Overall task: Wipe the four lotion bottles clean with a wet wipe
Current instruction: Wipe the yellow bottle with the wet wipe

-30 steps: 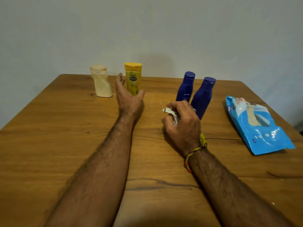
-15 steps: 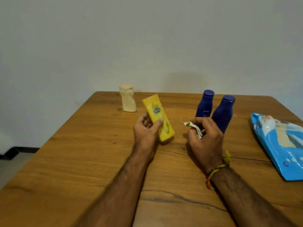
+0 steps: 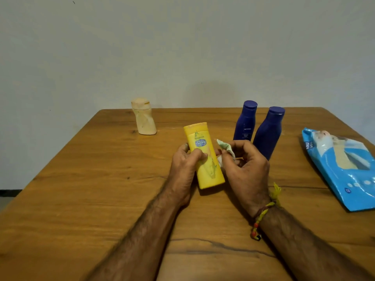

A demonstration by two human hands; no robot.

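Note:
My left hand (image 3: 185, 169) grips a yellow lotion bottle (image 3: 204, 155), tilted above the wooden table (image 3: 101, 189), its label facing me. My right hand (image 3: 246, 169) pinches a crumpled white wet wipe (image 3: 226, 150) right beside the bottle's right side. Two dark blue bottles (image 3: 245, 121) (image 3: 268, 131) stand upright close together behind my right hand. A cream bottle (image 3: 143, 116) stands upright at the far left of the table.
A blue pack of wet wipes (image 3: 343, 167) lies flat on the right side of the table. A plain wall rises just behind the table's far edge. A yellow and red thread band circles my right wrist.
My left hand picked the yellow bottle up from its standing spot and brought it toward me. My right hand, with the wipe, has closed in on the bottle's right side.

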